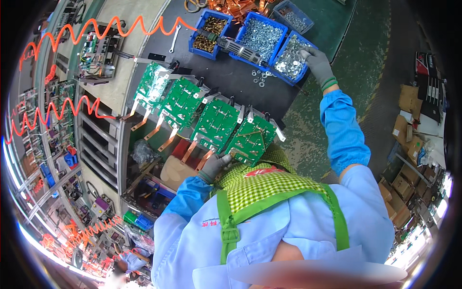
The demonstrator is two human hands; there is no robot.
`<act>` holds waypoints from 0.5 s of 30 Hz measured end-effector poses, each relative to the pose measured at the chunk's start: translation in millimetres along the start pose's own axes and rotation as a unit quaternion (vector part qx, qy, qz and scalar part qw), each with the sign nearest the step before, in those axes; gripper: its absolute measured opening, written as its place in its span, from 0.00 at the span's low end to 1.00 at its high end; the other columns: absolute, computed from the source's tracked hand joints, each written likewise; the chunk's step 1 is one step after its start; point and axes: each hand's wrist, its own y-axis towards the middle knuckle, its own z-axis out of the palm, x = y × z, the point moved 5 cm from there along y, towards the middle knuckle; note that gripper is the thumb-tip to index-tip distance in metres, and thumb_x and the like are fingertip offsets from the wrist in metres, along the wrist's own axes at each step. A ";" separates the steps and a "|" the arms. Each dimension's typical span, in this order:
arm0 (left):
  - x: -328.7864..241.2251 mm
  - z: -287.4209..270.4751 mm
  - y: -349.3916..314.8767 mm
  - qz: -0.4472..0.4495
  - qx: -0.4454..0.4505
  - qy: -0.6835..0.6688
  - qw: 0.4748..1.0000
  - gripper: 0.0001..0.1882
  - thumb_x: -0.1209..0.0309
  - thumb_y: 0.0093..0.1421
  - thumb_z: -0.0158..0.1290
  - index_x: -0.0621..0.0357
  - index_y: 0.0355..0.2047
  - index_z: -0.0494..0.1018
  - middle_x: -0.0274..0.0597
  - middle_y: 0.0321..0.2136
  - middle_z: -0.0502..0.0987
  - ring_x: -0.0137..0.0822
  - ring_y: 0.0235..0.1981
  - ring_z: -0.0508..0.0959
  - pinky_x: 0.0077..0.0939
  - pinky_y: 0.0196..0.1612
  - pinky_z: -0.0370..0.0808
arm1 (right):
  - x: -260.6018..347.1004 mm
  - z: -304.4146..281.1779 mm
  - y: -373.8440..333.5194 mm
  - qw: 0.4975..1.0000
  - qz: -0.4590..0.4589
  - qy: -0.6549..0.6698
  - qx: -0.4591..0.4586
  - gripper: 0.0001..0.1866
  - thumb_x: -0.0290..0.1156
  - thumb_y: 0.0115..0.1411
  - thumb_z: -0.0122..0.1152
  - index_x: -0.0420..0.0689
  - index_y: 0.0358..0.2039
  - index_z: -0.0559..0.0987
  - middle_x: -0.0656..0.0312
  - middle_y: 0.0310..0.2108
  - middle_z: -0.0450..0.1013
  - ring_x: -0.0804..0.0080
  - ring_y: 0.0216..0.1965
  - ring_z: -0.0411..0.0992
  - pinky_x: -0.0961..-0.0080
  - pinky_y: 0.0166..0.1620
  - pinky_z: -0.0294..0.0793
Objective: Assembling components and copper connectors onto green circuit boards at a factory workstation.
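Reaches bent-fingered with the right hand to washers in the blue bin beyond the nearest green board, curls the left hand by that board's corner, can't tell either grip, and could, over-scooping, scatter strays onto circuitry.

Green circuit boards in row, likely washers

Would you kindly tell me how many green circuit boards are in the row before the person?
4, from left to right: the leftmost board, second board, third board, and rightmost board, nearest the checked apron.
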 end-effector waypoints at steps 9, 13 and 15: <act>-2.8 4.0 -0.4 0.013 -0.028 0.019 0.999 0.19 0.59 0.54 0.55 0.60 0.39 0.71 0.31 0.25 0.73 0.21 0.22 0.70 0.13 0.24 0.66 | 34.0 30.4 7.9 0.941 0.109 0.297 0.124 0.11 0.36 0.59 0.51 0.45 0.38 0.74 0.71 0.28 0.70 0.88 0.24 0.64 0.92 0.24 0.61; -5.6 11.2 -6.1 0.002 -0.046 -0.015 0.999 0.18 0.61 0.56 0.54 0.60 0.41 0.72 0.29 0.24 0.74 0.19 0.21 0.69 0.12 0.24 0.65 | 60.9 53.6 20.9 0.964 0.101 0.169 0.177 0.10 0.35 0.59 0.51 0.43 0.37 0.74 0.70 0.24 0.69 0.88 0.22 0.63 0.91 0.23 0.62; -1.6 8.3 -1.8 -0.013 -0.048 0.006 0.999 0.16 0.63 0.56 0.53 0.61 0.41 0.72 0.30 0.25 0.73 0.19 0.22 0.69 0.12 0.23 0.65 | 81.3 67.9 1.3 0.978 0.040 0.049 0.199 0.09 0.35 0.59 0.51 0.43 0.35 0.75 0.70 0.21 0.68 0.88 0.22 0.63 0.89 0.24 0.62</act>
